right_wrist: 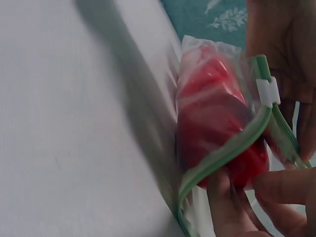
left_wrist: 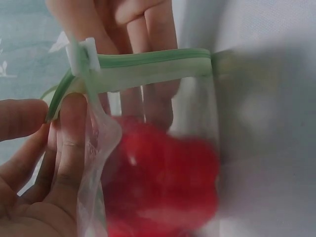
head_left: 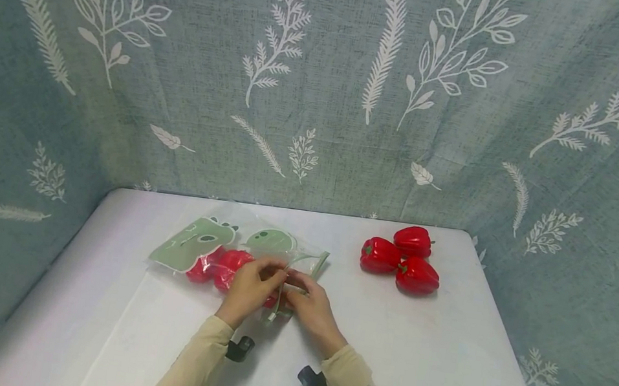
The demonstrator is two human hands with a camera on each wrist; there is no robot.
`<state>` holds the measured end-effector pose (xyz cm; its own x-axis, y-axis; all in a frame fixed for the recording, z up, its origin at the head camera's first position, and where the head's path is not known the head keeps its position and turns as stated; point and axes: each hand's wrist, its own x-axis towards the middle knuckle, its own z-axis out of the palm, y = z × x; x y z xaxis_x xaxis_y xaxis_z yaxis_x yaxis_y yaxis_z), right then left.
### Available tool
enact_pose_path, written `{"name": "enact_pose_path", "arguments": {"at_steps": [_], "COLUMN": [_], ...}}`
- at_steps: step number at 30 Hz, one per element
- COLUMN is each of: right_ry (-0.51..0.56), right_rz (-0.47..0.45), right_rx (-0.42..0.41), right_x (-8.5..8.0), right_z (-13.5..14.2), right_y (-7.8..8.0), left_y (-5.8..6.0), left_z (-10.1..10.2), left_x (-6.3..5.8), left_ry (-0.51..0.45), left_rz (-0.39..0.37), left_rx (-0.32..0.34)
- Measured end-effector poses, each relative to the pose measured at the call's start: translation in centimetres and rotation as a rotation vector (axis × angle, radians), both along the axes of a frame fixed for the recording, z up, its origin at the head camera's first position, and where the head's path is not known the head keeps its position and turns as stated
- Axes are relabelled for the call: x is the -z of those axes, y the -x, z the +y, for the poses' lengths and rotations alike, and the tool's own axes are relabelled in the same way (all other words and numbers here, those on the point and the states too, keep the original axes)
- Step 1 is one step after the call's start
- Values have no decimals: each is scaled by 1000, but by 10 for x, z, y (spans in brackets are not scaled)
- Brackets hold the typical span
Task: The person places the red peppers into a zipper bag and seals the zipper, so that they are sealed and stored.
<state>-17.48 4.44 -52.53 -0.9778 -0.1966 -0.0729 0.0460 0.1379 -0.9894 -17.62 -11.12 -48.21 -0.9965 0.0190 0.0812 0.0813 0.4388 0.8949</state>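
Note:
A clear slider zip bag (head_left: 188, 243) with green cartoon prints lies on the table, several red bell peppers (head_left: 230, 266) inside it. Its mouth, edged by a green zip strip (left_wrist: 153, 58), gapes between the hands. My left hand (head_left: 251, 288) pinches one edge of the mouth between thumb and fingers. From the other side my right hand (head_left: 316, 311) holds the mouth, its fingers partly behind the plastic in the left wrist view. A white slider (right_wrist: 268, 92) sits on the strip near the left hand. One bell pepper (left_wrist: 160, 173) lies close to the opening.
Three loose red bell peppers (head_left: 417, 276) sit together at the back right of the white table (head_left: 439, 366). Leaf-patterned green cloth (head_left: 323, 90) hangs behind and at both sides. Dark camera mounts (head_left: 312, 379) stick out from the wrists.

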Motion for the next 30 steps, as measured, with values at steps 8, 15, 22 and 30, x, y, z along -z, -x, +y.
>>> {"name": "enact_pose_path", "arguments": {"at_steps": [8, 15, 22, 30], "right_ry": [-77, -81, -14, -45], "right_rz": [45, 46, 29, 63], "right_rx": [-48, -56, -77, -40], "right_x": [1, 3, -2, -13], "right_z": [-6, 0, 15, 39], "right_y": [-3, -4, -4, -4], "left_y": [-2, -6, -10, -14], "left_z": [2, 3, 5, 7], "left_x": [3, 2, 1, 0], "left_ry": [-33, -7, -24, -59], "left_rz": [-5, 4, -10, -67], "left_rx": [5, -7, -6, -13]}}
